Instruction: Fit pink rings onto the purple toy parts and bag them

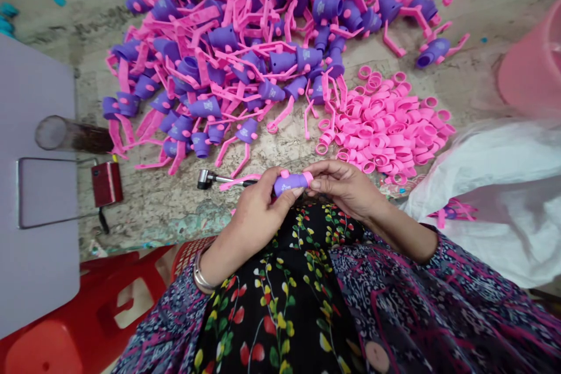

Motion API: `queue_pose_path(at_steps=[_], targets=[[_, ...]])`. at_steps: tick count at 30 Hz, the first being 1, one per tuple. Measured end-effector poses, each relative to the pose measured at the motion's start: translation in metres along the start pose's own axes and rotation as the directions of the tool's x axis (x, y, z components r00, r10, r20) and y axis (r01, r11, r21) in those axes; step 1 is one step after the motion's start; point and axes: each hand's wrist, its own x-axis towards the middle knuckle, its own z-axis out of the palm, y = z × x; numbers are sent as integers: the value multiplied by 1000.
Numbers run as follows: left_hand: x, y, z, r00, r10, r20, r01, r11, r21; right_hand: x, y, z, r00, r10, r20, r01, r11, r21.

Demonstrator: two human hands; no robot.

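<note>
Between my two hands lies a purple plastic piece with pink arms point(287, 184). My left hand point(258, 204) is closed round its body, and one pink arm sticks out to the left. At its right end sits a pink ring point(308, 178), which my right hand point(344, 187) pinches with thumb and fingers. A hammer point(210, 178) with a metal head lies just beyond my left hand, its handle partly hidden. Past my hands spreads a pile of loose pink rings point(385, 123). Farther back is a big heap of purple pieces with pink arms point(223, 38).
At the left stand a pale panel point(37, 128), a glass of dark drink point(65, 133) and a small dark-red box point(107, 183). A red plastic chair point(87, 321) is below. To the right are a white sack point(495, 187) and a pink tub point(532, 64).
</note>
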Motion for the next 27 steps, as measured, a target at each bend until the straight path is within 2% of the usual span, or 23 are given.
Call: queue_pose_path(at_steps=[9, 11, 14, 16, 19, 22, 27], targets=[[-1, -6, 9, 991, -17, -131, 30, 995, 98, 7, 7, 5, 992, -118, -41, 113, 988, -102], [1, -9, 11, 989, -56, -135, 57, 998, 2, 7, 7, 9, 991, -127, -42, 122, 987, -107], [3, -12, 11, 991, -115, -67, 91, 951, -295, 5, 2, 17, 981, -190, -36, 181, 966, -183], [4, -14, 10, 994, -113, 4, 100, 866, -489, 0, -3, 22, 948, -317, -25, 291, 897, -333], [3, -17, 9, 993, -76, 94, 119, 747, -654, -8, -11, 25, 881, -471, 55, 416, 712, -565], [2, -20, 10, 984, -58, 169, 162, 687, -709, -14, -16, 25, 854, -505, 126, 447, 587, -675], [3, -20, 10, 971, -62, 229, 217, 624, -751, -16, -17, 25, 823, -534, 193, 482, 476, -735]])
